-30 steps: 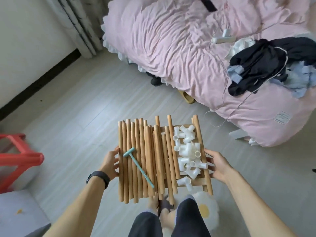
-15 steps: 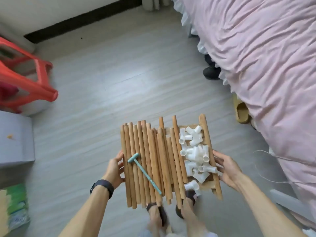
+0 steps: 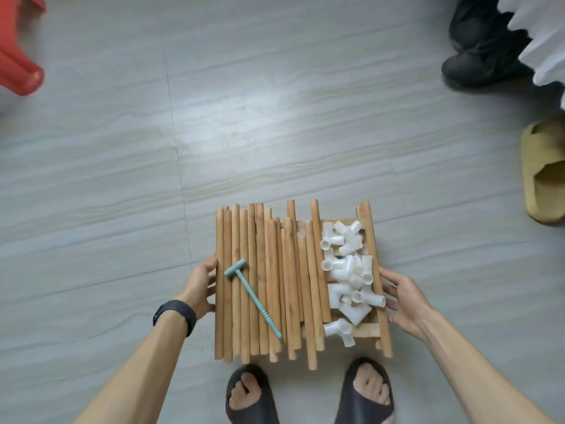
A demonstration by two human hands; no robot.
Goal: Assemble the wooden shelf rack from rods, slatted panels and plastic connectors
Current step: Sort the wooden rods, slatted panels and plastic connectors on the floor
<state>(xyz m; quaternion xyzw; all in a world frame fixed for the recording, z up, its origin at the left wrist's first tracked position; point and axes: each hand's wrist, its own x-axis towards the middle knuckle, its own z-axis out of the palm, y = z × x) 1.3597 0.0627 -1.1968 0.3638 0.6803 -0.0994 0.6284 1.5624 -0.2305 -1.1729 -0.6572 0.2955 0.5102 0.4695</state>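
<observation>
I carry a slatted wooden panel (image 3: pixel 374 264) like a tray, low over the grey floor. Several wooden rods (image 3: pixel 260 280) lie side by side on its left part. A pile of white plastic connectors (image 3: pixel 350 276) sits on its right part. A small teal mallet (image 3: pixel 252 296) rests diagonally across the rods. My left hand (image 3: pixel 200 284), with a black wristband, grips the stack's left edge. My right hand (image 3: pixel 400 296) grips the panel's right rail. The panel's middle is hidden under the rods.
My feet in black slides (image 3: pixel 308 393) stand just below the stack. A tan slipper (image 3: pixel 542 172) lies at the right edge. Black shoes (image 3: pixel 483 53) and a white bed frill (image 3: pixel 541 32) are at the top right. A red plastic stool (image 3: pixel 16 56) is at the top left.
The view has tilted down from the bed to the floor. The loaded panel has come lower, still held in both hands. The stool has slid toward the top left corner.
</observation>
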